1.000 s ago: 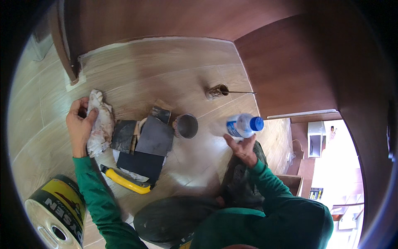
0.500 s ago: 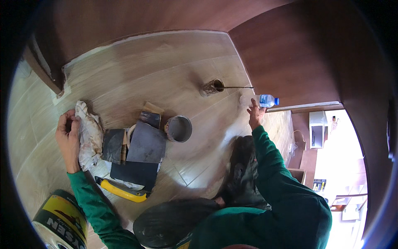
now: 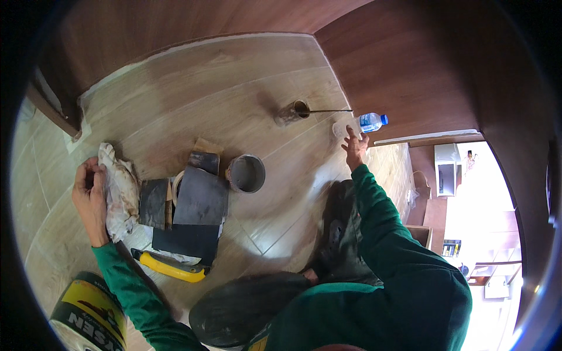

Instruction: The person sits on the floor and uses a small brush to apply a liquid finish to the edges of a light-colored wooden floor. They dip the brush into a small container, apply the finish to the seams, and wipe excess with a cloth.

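Note:
My right hand reaches out with fingers spread at the near side of a clear plastic bottle with a blue cap. The fingers overlap the bottle's lower part, and no grip shows. Whether the bottle stands or leans I cannot tell. To its left is a stained can with a thin stick poking out. My left hand has curled fingers against a stained white rag; what they pinch, if anything, is hidden. Beside the rag are dark sandpaper sheets and an open tin.
A saw with a yellow handle lies below the sandpaper. At the lower left stands a large paint can. Brown panels border the tiled floor at the back and right. A bright doorway lies farther right. My leg is folded nearby.
The view has shifted slightly. The bottle's capped end has moved a little farther away, and my right fingers now spread in front of its lower part. My left hand stays by the rag.

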### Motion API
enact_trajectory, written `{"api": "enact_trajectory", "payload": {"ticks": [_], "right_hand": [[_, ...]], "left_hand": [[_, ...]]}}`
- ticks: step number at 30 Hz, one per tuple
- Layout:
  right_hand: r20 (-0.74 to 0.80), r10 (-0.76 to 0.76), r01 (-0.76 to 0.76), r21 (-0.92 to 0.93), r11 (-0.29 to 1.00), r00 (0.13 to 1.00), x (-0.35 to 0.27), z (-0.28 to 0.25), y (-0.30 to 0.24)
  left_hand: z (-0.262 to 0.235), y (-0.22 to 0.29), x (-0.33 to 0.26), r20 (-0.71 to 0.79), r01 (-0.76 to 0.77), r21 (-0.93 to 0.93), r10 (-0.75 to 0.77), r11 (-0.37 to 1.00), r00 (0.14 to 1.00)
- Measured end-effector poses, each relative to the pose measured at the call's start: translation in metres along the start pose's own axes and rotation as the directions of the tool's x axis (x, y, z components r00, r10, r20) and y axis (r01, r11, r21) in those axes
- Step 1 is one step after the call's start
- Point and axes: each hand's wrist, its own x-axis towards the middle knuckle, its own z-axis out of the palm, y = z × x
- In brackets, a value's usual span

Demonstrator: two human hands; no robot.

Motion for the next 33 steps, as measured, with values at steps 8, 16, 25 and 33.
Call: {"api": "enact_trajectory", "payload": {"ticks": [8,16,25,33], "right_hand": [[0.509,-0.013,0.018,-0.006,1.000,0.861,-0.076,-0.014,-0.006],[0.769,-0.255,0.090,0.251,0.964,0.587,-0.103,0.116,-0.047],[0.857,-0.414,0.296,0.328,0.897,0.306,-0.226,0.233,-0.119],[0.899,-0.438,0.283,0.420,0.862,-0.001,-0.321,0.331,-0.160]], "left_hand": [[0.000,0.006,0.000,-0.015,0.013,0.056,-0.012,0.998,1.000],[0.000,0.013,0.000,-0.017,-0.041,0.121,0.044,0.992,0.999],[-0.007,0.023,-0.009,-0.043,-0.024,0.019,0.025,1.000,0.999],[-0.021,0.026,-0.006,0.145,-0.044,-0.025,0.047,0.999,0.988]]}}
